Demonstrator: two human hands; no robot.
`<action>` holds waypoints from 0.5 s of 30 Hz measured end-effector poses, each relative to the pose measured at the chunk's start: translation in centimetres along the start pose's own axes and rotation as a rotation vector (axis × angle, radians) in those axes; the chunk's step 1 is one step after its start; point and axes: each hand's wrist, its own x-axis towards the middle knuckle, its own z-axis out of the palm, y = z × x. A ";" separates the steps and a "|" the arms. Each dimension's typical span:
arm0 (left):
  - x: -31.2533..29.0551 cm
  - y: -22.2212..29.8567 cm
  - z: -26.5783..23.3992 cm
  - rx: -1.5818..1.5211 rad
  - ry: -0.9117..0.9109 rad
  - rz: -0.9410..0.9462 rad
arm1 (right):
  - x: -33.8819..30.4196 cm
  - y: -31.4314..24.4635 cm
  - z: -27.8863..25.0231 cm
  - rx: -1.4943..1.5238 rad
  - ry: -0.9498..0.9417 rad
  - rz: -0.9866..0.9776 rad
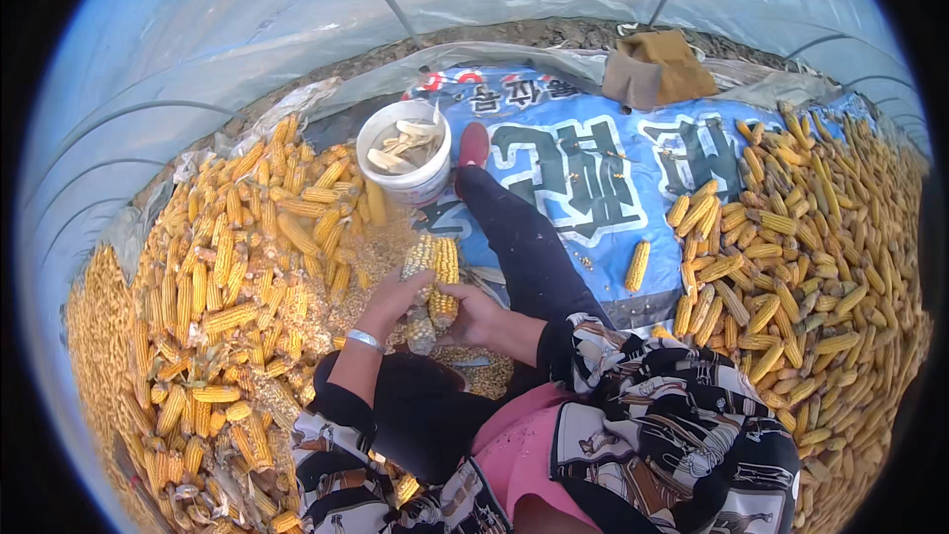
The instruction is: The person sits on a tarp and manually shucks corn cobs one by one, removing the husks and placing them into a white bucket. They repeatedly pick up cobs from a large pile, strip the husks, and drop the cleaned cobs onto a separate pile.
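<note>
My left hand (pixel 390 299), with a silver bracelet on the wrist, grips a partly shelled corn cob (pixel 419 277). My right hand (pixel 473 314) holds a second yellow corn cob (pixel 446 275) right beside it, the two cobs pressed side by side above my lap. Loose yellow kernels (pixel 371 267) lie on the ground just beyond the hands. A white bucket (pixel 423 184) holding several bare pale cobs stands further ahead, next to my outstretched leg in dark trousers and a red shoe (pixel 473 144).
A large pile of yellow corn cobs (pixel 237 267) fills the left side, another pile (pixel 801 257) the right. A blue printed tarp (pixel 583 168) covers the ground between, with one lone cob (pixel 638 265) on it. A brown cloth bag (pixel 654 67) lies beyond. Clear plastic tunnel sheeting arches overhead.
</note>
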 end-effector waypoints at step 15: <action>-9.4 17.7 27.0 0.417 -0.586 1.417 | -41.4 -16.3 -22.8 0.510 0.183 -1.673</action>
